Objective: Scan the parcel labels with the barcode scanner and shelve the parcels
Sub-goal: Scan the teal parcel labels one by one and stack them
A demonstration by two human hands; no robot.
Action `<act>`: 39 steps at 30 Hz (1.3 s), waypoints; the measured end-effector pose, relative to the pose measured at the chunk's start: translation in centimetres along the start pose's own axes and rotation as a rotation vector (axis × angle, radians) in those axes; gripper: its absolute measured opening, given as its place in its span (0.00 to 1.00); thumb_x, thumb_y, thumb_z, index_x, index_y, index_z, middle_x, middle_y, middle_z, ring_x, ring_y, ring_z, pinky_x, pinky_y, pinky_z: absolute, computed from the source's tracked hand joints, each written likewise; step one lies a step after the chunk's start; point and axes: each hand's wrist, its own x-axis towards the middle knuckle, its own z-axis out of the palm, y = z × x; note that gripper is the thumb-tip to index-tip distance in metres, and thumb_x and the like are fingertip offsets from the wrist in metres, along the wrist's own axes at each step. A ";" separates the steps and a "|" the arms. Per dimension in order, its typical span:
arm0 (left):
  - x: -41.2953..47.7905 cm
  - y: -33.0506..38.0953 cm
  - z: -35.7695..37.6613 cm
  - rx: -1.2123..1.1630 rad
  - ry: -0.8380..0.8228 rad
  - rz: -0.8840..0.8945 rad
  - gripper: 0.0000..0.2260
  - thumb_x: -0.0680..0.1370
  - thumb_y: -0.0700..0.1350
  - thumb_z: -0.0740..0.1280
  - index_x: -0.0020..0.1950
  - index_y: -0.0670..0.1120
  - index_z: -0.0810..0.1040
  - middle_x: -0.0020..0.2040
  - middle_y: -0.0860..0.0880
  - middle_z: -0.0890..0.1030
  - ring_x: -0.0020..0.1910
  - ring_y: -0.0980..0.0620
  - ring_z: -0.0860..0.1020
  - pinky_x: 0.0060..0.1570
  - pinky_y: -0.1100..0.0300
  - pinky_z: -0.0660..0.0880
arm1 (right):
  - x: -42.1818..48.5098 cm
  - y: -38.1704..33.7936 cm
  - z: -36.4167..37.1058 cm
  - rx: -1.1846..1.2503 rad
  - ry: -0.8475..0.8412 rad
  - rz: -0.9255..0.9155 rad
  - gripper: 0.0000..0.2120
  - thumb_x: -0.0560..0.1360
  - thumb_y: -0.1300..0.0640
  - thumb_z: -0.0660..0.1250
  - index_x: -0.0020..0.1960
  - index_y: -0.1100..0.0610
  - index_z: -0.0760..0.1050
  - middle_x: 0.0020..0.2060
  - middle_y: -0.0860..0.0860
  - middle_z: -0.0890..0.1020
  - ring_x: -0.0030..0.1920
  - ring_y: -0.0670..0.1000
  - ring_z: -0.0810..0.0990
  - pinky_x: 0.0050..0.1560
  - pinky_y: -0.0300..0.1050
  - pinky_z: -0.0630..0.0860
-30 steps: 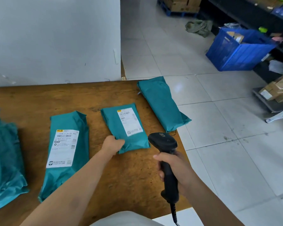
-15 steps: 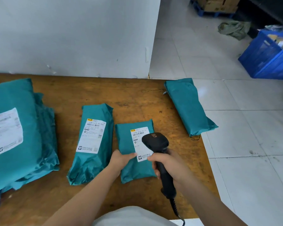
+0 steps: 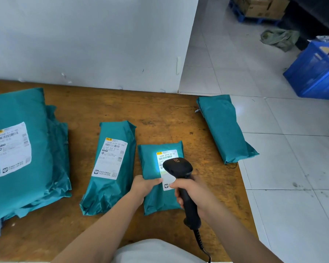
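Note:
A small teal parcel (image 3: pixel 152 164) lies on the wooden table (image 3: pixel 160 118) with its white label (image 3: pixel 166 155) facing up. My left hand (image 3: pixel 143 185) grips the parcel's left edge. A black barcode scanner (image 3: pixel 179 168) is held in my right hand (image 3: pixel 192 192), its head just over the label. A pale glow from the scanner falls on the label's upper part. A longer teal parcel (image 3: pixel 110 168) with a label lies just to the left.
A big stack of teal parcels (image 3: pixel 21 149) fills the table's left side. One unlabelled teal parcel (image 3: pixel 224 128) overhangs the table's right edge. A white wall (image 3: pixel 93 40) backs the table. On the tiled floor at right stand a blue crate (image 3: pixel 315 73) and cardboard boxes (image 3: pixel 262 6).
My left hand pulled the small parcel toward me. My right hand brought the scanner over its label, and the scanner light now shines on it. The view swung left.

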 end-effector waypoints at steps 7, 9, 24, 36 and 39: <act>0.1 -0.2 0.1 -0.035 -0.013 0.028 0.16 0.70 0.40 0.75 0.56 0.37 0.79 0.55 0.40 0.82 0.40 0.48 0.79 0.34 0.61 0.74 | 0.1 0.5 0.1 -0.038 0.016 0.005 0.07 0.69 0.61 0.72 0.46 0.61 0.76 0.26 0.54 0.77 0.22 0.49 0.72 0.25 0.40 0.69; -0.1 -0.1 0.1 -0.036 -0.016 0.035 0.17 0.71 0.40 0.75 0.57 0.37 0.78 0.54 0.41 0.82 0.39 0.50 0.78 0.33 0.62 0.74 | 0.1 0.5 0.0 -0.031 0.018 0.002 0.08 0.69 0.62 0.72 0.46 0.62 0.76 0.26 0.54 0.76 0.22 0.49 0.72 0.25 0.40 0.69; -0.5 0.0 0.0 -0.017 -0.018 0.037 0.14 0.71 0.40 0.74 0.54 0.37 0.79 0.47 0.44 0.82 0.35 0.54 0.78 0.30 0.63 0.72 | -0.5 0.4 0.0 -0.037 0.011 -0.013 0.11 0.69 0.62 0.71 0.49 0.64 0.77 0.27 0.55 0.76 0.23 0.49 0.71 0.25 0.40 0.68; -0.4 -0.2 0.2 -0.027 -0.020 0.061 0.15 0.72 0.40 0.74 0.57 0.37 0.79 0.54 0.41 0.82 0.35 0.56 0.77 0.30 0.65 0.71 | -0.9 0.5 0.0 -0.060 0.023 -0.018 0.13 0.69 0.61 0.72 0.52 0.63 0.77 0.27 0.54 0.77 0.23 0.49 0.71 0.25 0.40 0.69; -0.5 -0.3 0.1 -0.016 -0.017 0.072 0.16 0.72 0.40 0.74 0.57 0.37 0.78 0.51 0.42 0.82 0.35 0.56 0.77 0.30 0.65 0.71 | -1.0 0.5 -0.1 -0.063 0.019 -0.014 0.14 0.68 0.61 0.72 0.52 0.64 0.77 0.27 0.54 0.76 0.23 0.49 0.71 0.25 0.40 0.69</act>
